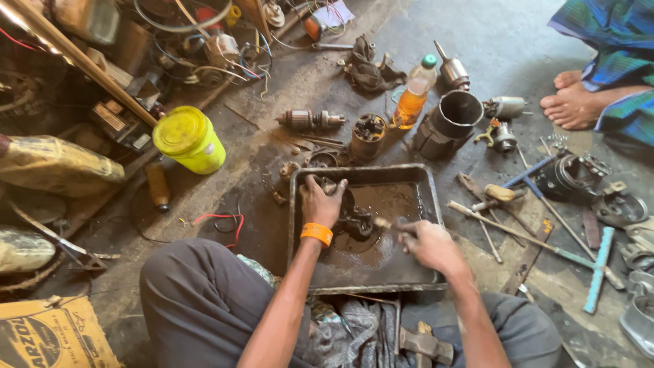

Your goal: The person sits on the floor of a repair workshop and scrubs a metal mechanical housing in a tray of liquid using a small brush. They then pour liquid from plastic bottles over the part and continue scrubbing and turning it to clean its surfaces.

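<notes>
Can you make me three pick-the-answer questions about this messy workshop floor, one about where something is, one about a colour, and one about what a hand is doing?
1. Where is the dark metal part that the hands work on?
A. Inside the metal tray
B. On top of the yellow tub
C. Beside the bare feet

2. What colour is the band on the left wrist?
A. Blue
B. Orange
C. White

3. What is the right hand doing?
A. Lying flat and open on the floor
B. Gripping a thin tool
C. Holding the bottle

Answers:
1. A, the part sits in the dirty liquid inside the metal tray.
2. B, the wristband by the left hand is orange.
3. B, the right hand is closed around a thin tool aimed at the part.
</notes>
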`<control>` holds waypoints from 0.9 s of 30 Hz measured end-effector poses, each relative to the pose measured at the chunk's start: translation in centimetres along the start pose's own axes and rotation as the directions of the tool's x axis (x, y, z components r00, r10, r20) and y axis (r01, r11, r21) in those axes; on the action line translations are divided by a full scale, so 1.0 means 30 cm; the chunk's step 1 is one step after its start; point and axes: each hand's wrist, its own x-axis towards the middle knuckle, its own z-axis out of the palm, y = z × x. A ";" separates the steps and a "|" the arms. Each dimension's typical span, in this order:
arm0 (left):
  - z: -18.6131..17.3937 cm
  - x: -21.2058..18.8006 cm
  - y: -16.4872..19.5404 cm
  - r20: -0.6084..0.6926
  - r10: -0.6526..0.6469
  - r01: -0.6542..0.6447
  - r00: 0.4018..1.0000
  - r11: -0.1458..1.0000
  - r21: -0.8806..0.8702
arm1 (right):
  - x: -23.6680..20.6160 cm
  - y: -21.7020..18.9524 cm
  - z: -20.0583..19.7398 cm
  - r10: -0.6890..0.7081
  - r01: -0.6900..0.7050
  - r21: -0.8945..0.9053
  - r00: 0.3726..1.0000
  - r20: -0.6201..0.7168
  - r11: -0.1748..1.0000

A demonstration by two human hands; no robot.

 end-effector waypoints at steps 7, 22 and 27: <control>-0.024 -0.014 -0.054 0.180 0.073 -0.095 0.981 0.988 0.118 | 0.015 -0.049 0.079 -0.157 0.162 0.053 0.983 -0.090 0.985; -0.167 -0.093 0.009 0.545 0.251 -0.489 0.800 0.800 0.349 | 0.005 -0.019 0.083 -0.053 0.054 0.047 0.998 -0.032 0.997; -0.125 -0.049 -0.037 0.509 0.305 -0.494 0.805 0.820 0.290 | -0.112 -0.044 0.036 -0.104 0.117 0.034 0.960 -0.260 0.993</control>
